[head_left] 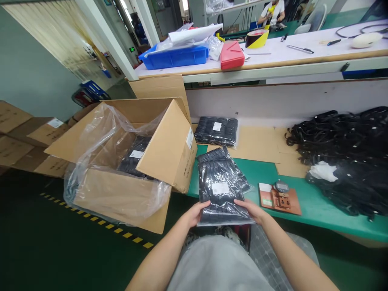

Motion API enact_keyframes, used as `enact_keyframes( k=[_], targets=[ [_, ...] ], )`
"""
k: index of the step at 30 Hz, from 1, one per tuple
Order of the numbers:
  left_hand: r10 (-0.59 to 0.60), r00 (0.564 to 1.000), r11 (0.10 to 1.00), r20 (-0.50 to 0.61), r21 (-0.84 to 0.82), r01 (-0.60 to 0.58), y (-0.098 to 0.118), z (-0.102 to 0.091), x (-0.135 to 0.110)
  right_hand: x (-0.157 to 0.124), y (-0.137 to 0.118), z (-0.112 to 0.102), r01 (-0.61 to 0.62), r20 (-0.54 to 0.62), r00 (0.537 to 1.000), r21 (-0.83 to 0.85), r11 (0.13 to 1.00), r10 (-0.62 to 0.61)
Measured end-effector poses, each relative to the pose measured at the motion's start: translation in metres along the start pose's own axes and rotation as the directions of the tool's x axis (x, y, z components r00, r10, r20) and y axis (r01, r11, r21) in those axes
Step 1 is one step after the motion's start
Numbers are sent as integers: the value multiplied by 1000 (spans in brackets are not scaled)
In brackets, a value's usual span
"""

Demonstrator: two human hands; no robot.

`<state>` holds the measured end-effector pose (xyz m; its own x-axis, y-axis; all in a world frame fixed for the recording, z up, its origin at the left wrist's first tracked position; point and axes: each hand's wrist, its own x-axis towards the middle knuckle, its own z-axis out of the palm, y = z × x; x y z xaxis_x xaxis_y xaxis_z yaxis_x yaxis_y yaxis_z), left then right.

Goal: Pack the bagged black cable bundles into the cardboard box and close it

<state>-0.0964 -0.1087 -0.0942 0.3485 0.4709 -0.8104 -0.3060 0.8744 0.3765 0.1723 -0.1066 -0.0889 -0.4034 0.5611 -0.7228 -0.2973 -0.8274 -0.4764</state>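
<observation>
Between my two hands is a clear plastic bag of black parts point(222, 208) with a white label on its upper face. My left hand point(194, 214) grips its left edge, thumb on top and the other fingers mostly hidden underneath. On the opposite edge, my right hand point(251, 211) holds it the same way. Behind it, another bag of black items point(239, 176) lies partly covered on the green table point(260, 167). To the left stands an open cardboard box point(169, 153) lined with clear plastic, with a labelled black bag point(129, 161) inside.
A further labelled black bag point(227, 133) lies by the back panel. On the right sit a dial gauge on a brown base point(281, 198) and a heap of black cables point(348, 141). The shelf above carries a blue tray point(176, 58) and a red box point(232, 54). Closed cartons point(33, 137) are stacked far left.
</observation>
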Motion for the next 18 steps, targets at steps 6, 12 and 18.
enact_keyframes(
  k=[6,12,18],
  targets=[
    [-102,993,993,52,-47,105,5,5,2,-1,3,7,2,12,1000,66,998,-3],
    [35,998,998,52,-59,-32,8,13,-11,-10,3,15,23,-10,1000,62,998,-22],
    [143,985,989,94,-38,-140,3,20,-54,-51,18,39,99,-51,994,65,993,-95]
  ],
)
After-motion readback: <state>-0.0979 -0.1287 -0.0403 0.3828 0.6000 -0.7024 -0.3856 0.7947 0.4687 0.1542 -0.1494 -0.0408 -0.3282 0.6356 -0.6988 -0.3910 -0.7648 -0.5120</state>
